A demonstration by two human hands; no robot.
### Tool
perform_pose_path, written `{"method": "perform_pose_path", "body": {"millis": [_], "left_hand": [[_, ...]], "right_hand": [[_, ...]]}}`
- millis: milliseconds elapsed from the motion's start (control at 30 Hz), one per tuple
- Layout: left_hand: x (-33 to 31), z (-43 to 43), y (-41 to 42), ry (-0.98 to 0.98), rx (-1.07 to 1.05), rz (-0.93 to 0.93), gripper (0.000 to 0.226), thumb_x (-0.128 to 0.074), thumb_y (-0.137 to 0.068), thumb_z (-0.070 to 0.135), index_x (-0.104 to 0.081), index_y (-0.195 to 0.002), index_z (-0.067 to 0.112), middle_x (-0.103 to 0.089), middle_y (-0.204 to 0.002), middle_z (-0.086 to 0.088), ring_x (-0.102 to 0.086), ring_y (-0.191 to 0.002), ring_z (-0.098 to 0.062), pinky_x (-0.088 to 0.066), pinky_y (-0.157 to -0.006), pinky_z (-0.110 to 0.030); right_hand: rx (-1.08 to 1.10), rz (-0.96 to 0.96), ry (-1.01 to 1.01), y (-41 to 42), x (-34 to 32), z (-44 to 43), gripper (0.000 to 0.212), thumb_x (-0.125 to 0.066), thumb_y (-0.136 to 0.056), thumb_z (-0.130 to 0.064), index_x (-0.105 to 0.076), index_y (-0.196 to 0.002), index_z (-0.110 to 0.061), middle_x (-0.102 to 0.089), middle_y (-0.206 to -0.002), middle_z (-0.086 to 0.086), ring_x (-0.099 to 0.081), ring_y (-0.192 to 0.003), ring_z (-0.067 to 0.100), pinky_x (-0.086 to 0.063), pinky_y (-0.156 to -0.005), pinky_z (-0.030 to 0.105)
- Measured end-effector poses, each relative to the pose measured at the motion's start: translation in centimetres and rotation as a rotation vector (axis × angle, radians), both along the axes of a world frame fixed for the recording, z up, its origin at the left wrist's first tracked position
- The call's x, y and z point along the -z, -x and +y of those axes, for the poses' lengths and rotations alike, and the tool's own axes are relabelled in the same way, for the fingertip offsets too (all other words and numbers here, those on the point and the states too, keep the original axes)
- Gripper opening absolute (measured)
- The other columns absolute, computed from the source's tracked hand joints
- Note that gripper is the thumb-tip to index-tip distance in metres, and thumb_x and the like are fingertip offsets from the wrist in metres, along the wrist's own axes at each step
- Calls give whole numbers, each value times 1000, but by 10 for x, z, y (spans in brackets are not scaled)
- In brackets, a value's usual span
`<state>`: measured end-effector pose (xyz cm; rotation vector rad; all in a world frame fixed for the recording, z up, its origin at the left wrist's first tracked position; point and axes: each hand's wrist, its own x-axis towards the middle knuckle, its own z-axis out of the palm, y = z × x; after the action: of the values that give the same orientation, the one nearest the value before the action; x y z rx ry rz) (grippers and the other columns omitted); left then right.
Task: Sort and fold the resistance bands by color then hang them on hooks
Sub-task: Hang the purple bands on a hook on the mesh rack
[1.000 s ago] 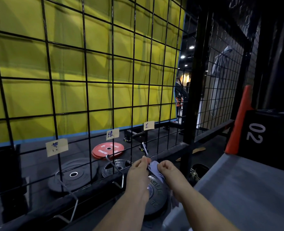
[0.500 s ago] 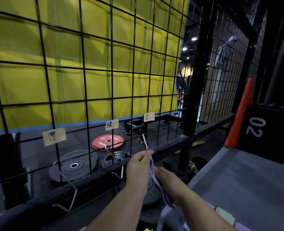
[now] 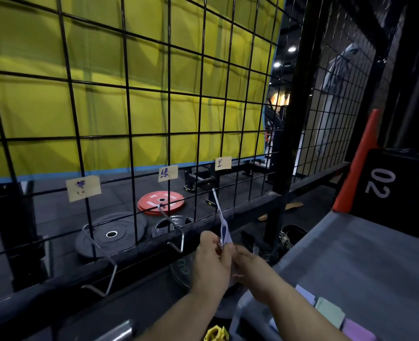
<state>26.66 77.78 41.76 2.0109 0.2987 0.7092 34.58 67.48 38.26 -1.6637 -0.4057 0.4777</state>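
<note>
You're early in the hanging: your left hand (image 3: 210,262) and right hand (image 3: 250,267) both pinch the pale blue band (image 3: 224,231) at the right hook (image 3: 216,199)'s tip, while the middle hook (image 3: 176,232) and left hook (image 3: 105,267) hang bare (other folded bands (image 3: 330,312) wait on the table (image 3: 375,254)).

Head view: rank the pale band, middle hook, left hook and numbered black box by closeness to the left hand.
1. Pale band, pinched in the left hand.
2. Middle hook, just left of it.
3. Left hook, farther left.
4. Numbered black box, far right.
</note>
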Motion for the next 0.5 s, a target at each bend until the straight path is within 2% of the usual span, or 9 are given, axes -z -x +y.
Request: {"method": "perform_pose_path", "body": {"millis": [33,67,233,333,400,500], "left_hand": [[3,1,0,-18,13,35,24,-56,-94,31,-37,-82,25,-51,-68,9,-48,-59,-2,-31,-48,-18],[5,2,1,-42,30,72,24,-53,-95,33,-36,-81,26,-51,-69,9,-48,-60,-3,-32,-50,-20],[24,4,9,-309,68,170,24,-36,-101,39,-46,-92,19,-36,-77,12,-44,-75,-12,-40,-71,-29],[30,3,12,-333,72,228,29,-30,-102,41,-48,-103,19,-49,-87,4,-49,-77,-16,-37,-66,-29],[37,3,11,-345,88,270,30,-28,-102,43,-47,-101,20,-58,-93,-1,-56,-80,-19,-37,-65,-29],[44,3,10,-336,112,295,28,-28,-102,42,-47,-98,21,-55,-90,2,-56,-81,-16,-39,-67,-29]], "right_hand": [[12,10,-1,0,2,-1,27,-41,-102,-31,-64,-110,-19,-71,-106,0,-64,-101,17,-49,-90,34],[19,18,-2,1,4,-3,28,-40,-103,-31,-64,-110,-20,-71,-108,1,-64,-103,19,-49,-90,34],[34,-11,37,6,12,-4,27,-38,-104,-23,-58,-87,-15,-58,-75,1,-52,-69,11,-42,-63,21],[54,-82,103,7,17,-3,28,-40,-103,-24,-57,-81,-20,-60,-73,-5,-54,-71,10,-43,-68,24],[38,-103,137,8,20,-3,26,-43,-101,-28,-57,-81,-23,-59,-73,-6,-54,-71,10,-42,-71,28],[14,-140,212,12,24,-4,27,-42,-101,-29,-54,-78,-20,-55,-70,-6,-53,-66,7,-43,-66,18]]}}
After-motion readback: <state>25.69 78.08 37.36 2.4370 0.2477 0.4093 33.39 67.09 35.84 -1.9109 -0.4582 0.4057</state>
